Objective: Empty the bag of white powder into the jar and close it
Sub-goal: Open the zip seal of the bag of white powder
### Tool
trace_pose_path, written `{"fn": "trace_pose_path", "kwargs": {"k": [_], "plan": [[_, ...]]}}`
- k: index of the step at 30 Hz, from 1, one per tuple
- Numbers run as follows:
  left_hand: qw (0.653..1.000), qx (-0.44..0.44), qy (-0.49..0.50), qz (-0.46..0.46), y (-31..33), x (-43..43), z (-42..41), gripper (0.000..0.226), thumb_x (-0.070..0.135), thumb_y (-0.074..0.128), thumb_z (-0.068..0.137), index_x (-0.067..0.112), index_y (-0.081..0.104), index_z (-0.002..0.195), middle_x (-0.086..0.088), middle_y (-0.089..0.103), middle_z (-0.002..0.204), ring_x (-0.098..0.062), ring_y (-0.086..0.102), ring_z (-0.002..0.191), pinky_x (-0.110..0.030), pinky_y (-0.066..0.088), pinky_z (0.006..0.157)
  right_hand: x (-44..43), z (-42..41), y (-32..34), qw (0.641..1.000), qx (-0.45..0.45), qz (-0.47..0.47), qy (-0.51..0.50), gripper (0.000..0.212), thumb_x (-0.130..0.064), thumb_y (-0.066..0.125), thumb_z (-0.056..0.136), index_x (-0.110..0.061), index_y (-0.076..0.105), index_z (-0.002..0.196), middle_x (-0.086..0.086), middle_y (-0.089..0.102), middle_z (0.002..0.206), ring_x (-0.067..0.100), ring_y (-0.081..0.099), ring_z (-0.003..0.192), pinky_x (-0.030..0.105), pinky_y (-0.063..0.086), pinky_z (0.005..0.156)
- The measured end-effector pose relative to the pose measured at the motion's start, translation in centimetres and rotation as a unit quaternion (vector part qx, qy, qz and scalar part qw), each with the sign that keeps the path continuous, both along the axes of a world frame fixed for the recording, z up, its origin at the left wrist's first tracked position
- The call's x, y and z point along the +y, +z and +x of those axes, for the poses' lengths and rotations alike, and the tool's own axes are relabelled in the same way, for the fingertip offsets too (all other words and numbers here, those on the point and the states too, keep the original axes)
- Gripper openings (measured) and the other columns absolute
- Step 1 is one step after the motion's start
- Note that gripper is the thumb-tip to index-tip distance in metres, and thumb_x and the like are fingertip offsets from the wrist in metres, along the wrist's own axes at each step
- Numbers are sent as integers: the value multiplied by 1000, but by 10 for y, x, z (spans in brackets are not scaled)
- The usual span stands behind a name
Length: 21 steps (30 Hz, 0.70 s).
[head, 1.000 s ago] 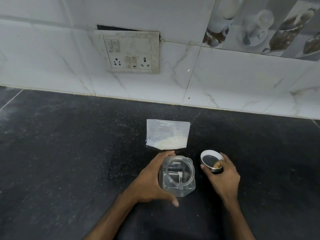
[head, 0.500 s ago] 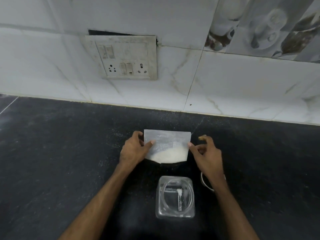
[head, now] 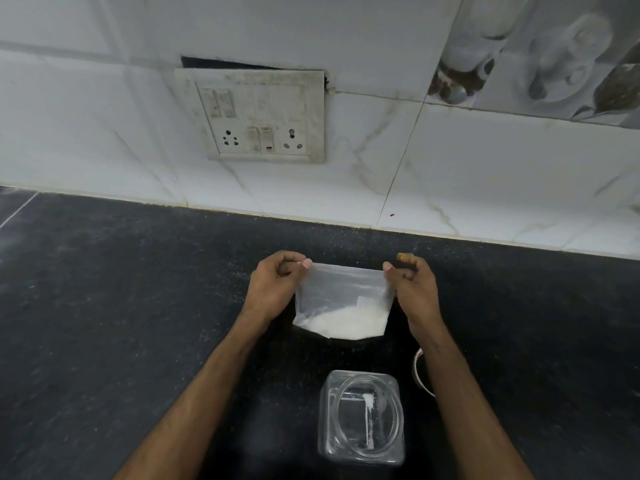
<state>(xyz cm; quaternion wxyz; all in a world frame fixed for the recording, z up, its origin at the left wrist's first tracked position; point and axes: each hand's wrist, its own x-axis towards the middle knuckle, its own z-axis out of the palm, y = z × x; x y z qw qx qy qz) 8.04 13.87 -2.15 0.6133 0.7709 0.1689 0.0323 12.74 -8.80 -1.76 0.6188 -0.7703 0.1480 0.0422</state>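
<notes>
A clear plastic bag (head: 343,299) with white powder settled in its bottom hangs upright just above the black counter. My left hand (head: 273,285) pinches its top left corner and my right hand (head: 414,289) pinches its top right corner. The clear square jar (head: 362,417) stands open on the counter nearer to me, below the bag, with a trace of white powder inside. Its lid (head: 419,370), white-rimmed, lies to the jar's right, mostly hidden behind my right forearm.
The black stone counter (head: 121,306) runs wide to both sides, dusted with fine white specks. A white tiled wall with a socket and switch plate (head: 256,114) rises behind it.
My hands left the jar and the lid, reached to the bag lying on the counter, took its top corners and lifted it upright. The lid now lies beside the jar.
</notes>
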Motion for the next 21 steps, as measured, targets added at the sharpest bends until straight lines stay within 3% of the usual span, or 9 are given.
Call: {"fn": "trace_pose_path", "kwargs": {"k": [4, 6, 8, 10, 13, 16, 19, 21], "plan": [[997, -55, 30, -49, 9, -3, -3, 21, 22, 70, 91, 16, 68, 112, 9, 72, 72, 4, 66, 66, -11, 51, 60, -6, -2, 16, 996, -49, 74, 28, 43, 1, 70, 88, -10, 54, 127, 2, 73, 79, 15, 68, 76, 27, 54, 78], [995, -67, 44, -65, 13, -4, -3, 29, 23, 72, 90, 18, 64, 118, 7, 73, 71, 4, 67, 67, -14, 51, 63, -8, -8, 24, 994, -70, 77, 39, 41, 3, 70, 88, -10, 56, 124, 0, 74, 77, 15, 69, 75, 29, 56, 81], [994, -68, 41, -79, 17, -6, -2, 39, 25, 74, 88, 19, 59, 123, -2, 78, 84, -7, 73, 80, -24, 56, 72, -9, -14, 24, 996, -77, 47, -5, 41, -7, 73, 88, -11, 57, 126, 1, 76, 89, 17, 70, 87, 31, 54, 86], [994, -67, 35, -81, 23, -10, -1, 43, 26, 77, 85, 20, 57, 123, -4, 79, 90, -13, 75, 87, -26, 58, 78, -13, -16, 20, 998, -29, 19, -61, 50, -26, 76, 87, -13, 54, 131, 4, 70, 111, 21, 67, 106, 35, 52, 91], [994, -67, 28, -82, 37, -18, -4, 33, 23, 75, 87, 20, 62, 117, 10, 73, 65, 0, 70, 67, -14, 56, 70, -13, -22, 13, 986, 104, 125, -32, 54, -32, 73, 90, -9, 48, 133, 13, 65, 124, 27, 68, 104, 36, 56, 78], [993, -90, 23, -77, 47, -19, -11, 17, 20, 73, 89, 10, 75, 102, 14, 70, 55, 5, 63, 54, -19, 56, 70, -12, -32, 26, 981, 45, 183, -52, 48, -6, 68, 92, -5, 46, 134, 14, 69, 107, 20, 68, 82, 28, 55, 69], [991, -125, 22, -52, 65, -19, -22, 14, 18, 74, 88, 9, 79, 97, 4, 79, 75, 2, 72, 67, -16, 55, 71, -17, -48, 52, 986, -27, 157, -49, 47, -2, 68, 90, -10, 48, 132, 13, 72, 101, 19, 70, 87, 32, 58, 85], [989, -146, -1, -26, 79, -21, -29, 12, 15, 74, 87, 8, 79, 96, -1, 79, 80, 2, 72, 70, -12, 53, 70, -18, -58, 74, 991, -94, 71, -59, 40, -7, 73, 88, -16, 56, 123, 8, 72, 104, 21, 68, 96, 36, 54, 97]]}}
